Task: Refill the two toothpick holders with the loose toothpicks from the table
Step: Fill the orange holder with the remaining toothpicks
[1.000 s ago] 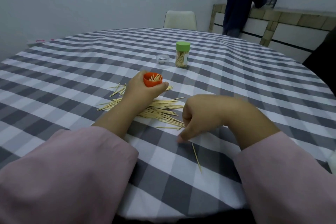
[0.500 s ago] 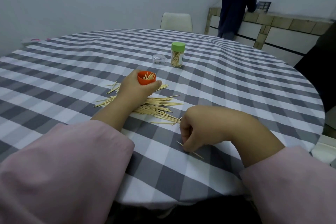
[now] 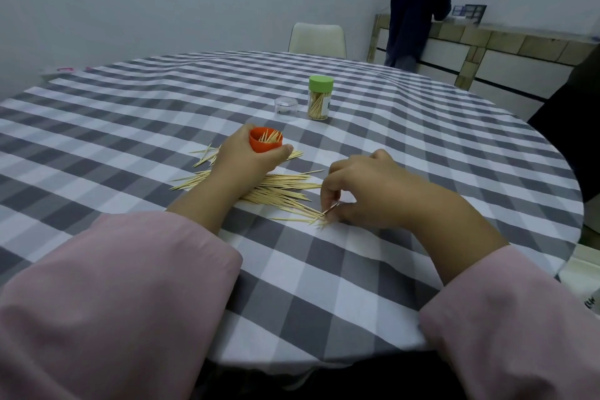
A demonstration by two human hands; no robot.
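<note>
The round checked tabletop (image 3: 324, 286) carries the loose toothpicks (image 3: 279, 191) mid-surface, long axes crosswise. My right hand (image 3: 373, 191) pinches one at the pile's right end; my left hand (image 3: 250, 159) grips the orange holder (image 3: 265, 140) toward the far edge, so the carry runs up-left.

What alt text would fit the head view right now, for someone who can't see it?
The left hand holds an open orange toothpick holder above a pile of loose toothpicks on a checked tablecloth, while the right hand pinches toothpicks at the pile's edge. Behind stand a green-lidded holder and a clear cap.
</note>
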